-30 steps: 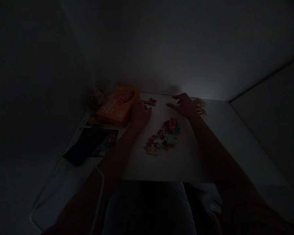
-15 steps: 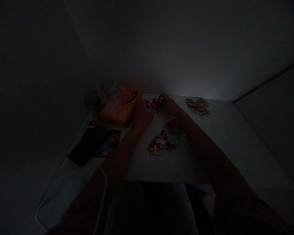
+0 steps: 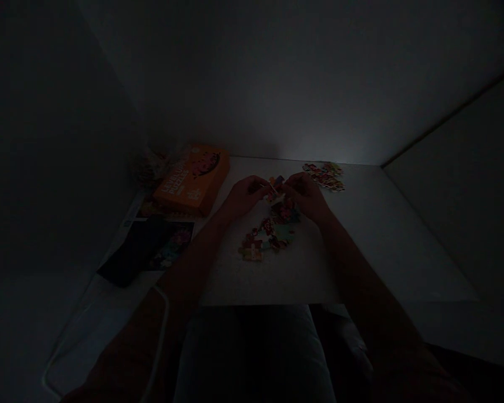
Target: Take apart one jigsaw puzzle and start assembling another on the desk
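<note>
In dim light, my left hand [image 3: 250, 195] and my right hand [image 3: 306, 195] meet over the middle of the white table [image 3: 235, 285]. Between their fingertips are small colourful puzzle pieces [image 3: 276, 189], gripped from both sides; how many is too dark to tell. Just below lies a partly joined puzzle [image 3: 273, 232], a curved strip of red, green and cream pieces. Its upper end comes close to the held pieces, and I cannot tell whether they touch. My fingers on both hands are bent and closed.
A heap of loose puzzle pieces [image 3: 325, 176] lies at the back right. To the left are an orange puzzle box [image 3: 193, 179], a dark phone-like object [image 3: 130, 252] on a picture sheet [image 3: 174, 240], and a crumpled clear bag [image 3: 147, 168]. A white cable [image 3: 162, 330] crosses my left forearm.
Both hands, with the pieces between them, have moved nearer to the upper end of the joined strip. My left hand has come away from the box. The view has shifted slightly.
</note>
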The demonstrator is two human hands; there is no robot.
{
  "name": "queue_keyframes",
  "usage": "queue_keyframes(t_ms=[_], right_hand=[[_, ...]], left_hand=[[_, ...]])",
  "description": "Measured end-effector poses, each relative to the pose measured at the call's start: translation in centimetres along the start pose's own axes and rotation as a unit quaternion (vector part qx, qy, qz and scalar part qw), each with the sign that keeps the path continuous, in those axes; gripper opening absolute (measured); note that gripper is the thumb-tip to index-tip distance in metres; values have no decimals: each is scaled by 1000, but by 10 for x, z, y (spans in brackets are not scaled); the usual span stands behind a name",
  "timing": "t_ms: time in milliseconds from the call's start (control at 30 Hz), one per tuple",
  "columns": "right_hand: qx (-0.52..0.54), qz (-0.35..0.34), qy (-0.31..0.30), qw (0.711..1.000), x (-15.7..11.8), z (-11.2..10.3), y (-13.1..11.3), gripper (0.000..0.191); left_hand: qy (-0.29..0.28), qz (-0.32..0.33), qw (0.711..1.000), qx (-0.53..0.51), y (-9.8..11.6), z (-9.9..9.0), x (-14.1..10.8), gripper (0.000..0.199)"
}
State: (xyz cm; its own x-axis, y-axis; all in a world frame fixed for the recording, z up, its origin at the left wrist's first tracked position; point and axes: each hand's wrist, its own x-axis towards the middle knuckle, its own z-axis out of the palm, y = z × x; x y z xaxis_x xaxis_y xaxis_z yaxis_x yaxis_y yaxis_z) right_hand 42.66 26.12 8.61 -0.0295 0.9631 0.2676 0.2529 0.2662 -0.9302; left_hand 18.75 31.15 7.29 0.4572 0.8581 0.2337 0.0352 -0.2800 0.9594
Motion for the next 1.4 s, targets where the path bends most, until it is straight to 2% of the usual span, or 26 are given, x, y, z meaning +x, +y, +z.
queue_keyframes(t_ms=[100,233,367,500,733,1000,1200,1400], right_hand=[[13,-22,23,999,2,-5,8,51],[18,-32,23,999,3,-6,9,46],[42,-54,61,996,6,-6,9,47],[51,-72,106,990,12,-12,12,50],[34,-95,136,986,16,-18,15,45],[28,-79,124,989,15,-15,13,51],[34,-82,86,992,12,-13,11,50],[29,-87,83,992,12,-15,8,47]], left_hand=[[12,8,1000,5,-1,-2,0,39],[22,7,1000,6,4,-4,-1,40],[32,0,999,20,6,-5,-1,39],[42,-11,999,10,2,-7,2,37],[45,2,999,16,-4,-8,6,38],[39,-16,999,-5,6,-7,4,46],[50,-25,998,4,6,-9,5,43],[53,-16,998,8,6,-9,5,43]])
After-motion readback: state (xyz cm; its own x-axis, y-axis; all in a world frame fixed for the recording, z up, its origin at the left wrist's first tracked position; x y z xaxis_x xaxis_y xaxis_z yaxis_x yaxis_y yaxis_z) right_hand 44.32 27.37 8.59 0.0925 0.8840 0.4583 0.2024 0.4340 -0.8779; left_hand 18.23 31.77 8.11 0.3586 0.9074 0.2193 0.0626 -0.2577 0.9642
